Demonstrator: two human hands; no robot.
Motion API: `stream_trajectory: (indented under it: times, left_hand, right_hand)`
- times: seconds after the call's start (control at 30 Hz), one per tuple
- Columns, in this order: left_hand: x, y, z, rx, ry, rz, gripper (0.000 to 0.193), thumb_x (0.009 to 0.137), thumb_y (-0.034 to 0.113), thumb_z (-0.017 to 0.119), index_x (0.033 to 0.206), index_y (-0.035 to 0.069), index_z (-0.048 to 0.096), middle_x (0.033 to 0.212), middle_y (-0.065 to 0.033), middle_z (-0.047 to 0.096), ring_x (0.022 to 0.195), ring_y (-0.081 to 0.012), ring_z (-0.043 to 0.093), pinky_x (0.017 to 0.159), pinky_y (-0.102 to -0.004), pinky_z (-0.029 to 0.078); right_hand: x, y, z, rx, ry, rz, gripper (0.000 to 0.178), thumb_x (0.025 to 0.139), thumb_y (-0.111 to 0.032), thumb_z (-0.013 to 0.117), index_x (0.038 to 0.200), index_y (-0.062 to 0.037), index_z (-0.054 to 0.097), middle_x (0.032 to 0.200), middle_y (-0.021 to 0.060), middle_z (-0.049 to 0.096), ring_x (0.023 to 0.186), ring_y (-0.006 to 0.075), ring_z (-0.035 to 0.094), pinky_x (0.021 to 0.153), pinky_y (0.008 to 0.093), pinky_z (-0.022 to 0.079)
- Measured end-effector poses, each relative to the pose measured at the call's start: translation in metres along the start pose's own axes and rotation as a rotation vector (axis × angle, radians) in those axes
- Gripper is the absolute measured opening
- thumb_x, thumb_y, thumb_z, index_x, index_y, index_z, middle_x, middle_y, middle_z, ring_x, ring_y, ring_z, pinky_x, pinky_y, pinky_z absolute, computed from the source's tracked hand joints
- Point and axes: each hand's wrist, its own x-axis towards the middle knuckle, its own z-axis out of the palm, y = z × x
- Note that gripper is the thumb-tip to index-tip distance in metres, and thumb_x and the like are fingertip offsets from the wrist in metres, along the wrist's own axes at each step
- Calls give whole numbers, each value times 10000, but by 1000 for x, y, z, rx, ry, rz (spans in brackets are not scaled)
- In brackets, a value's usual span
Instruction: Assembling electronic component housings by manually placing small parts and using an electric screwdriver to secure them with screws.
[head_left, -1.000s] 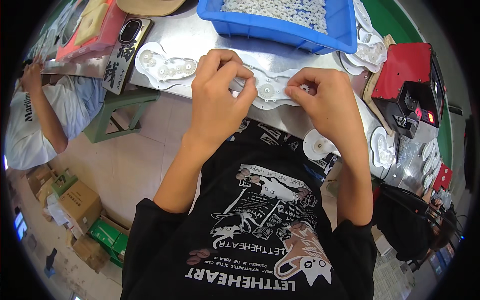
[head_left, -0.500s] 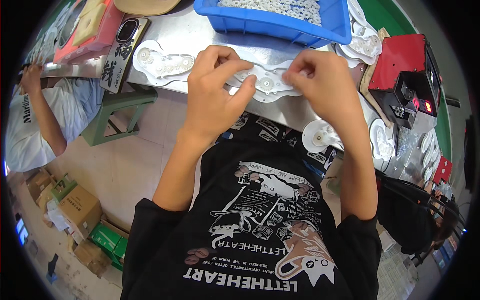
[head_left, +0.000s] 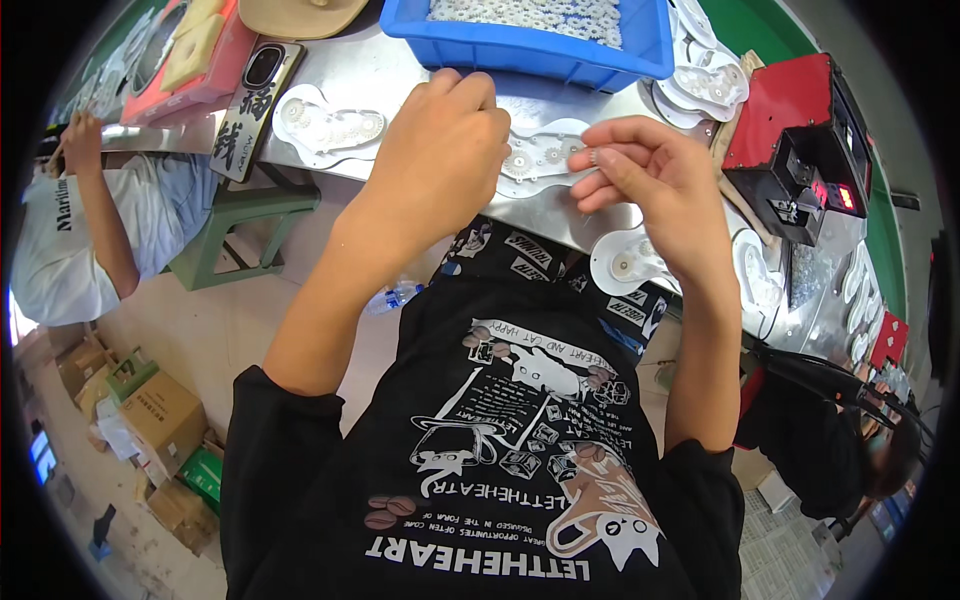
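A white plastic housing with several white gears set in it lies at the table's front edge, between my hands. My left hand is closed at the housing's left end, just below the blue bin; its fingertips are hidden, and I cannot make out what they hold. Over the housing's right end, my right hand pinches a small white gear between thumb and fingers, the other fingers loosely spread. A second housing with gears lies to the left.
A blue bin of small white gears stands behind the housing. Stacked housings and a red-and-black machine with a lit display are at right. A phone lies at left. Another person's arm is at far left.
My left hand has moved up and turned, its fingers closing from a loose, parted pose. My right hand has drawn slightly back from the housing, its fingers spreading more. The view has shifted a little.
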Motion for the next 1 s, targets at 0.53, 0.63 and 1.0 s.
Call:
stream_trajectory:
  times: [0.53,0.63,1.0]
  left_hand:
    - [-13,-9,2,-140,113,-115,54,941,68,645,958,19,628,1022,-138,570,988,-344,516,902,-419,440]
    - [-14,-9,9,-164,82,-142,67,933,72,655,971,19,640,1062,-134,586,1031,-339,521,932,-410,438]
    - [-13,-6,7,-273,121,-239,27,844,13,702,841,-8,687,1040,-156,647,1037,-364,588,931,-439,479]
  right_hand:
    - [40,4,8,-860,-124,-330,192,887,-134,721,938,49,696,644,109,591,577,175,543,586,330,448]
    - [40,7,7,-791,-101,-341,196,877,-138,741,913,50,702,610,68,541,568,148,483,567,322,413]
    - [40,8,6,-774,-123,-292,167,869,-146,755,909,12,718,587,23,499,562,114,451,548,307,378]
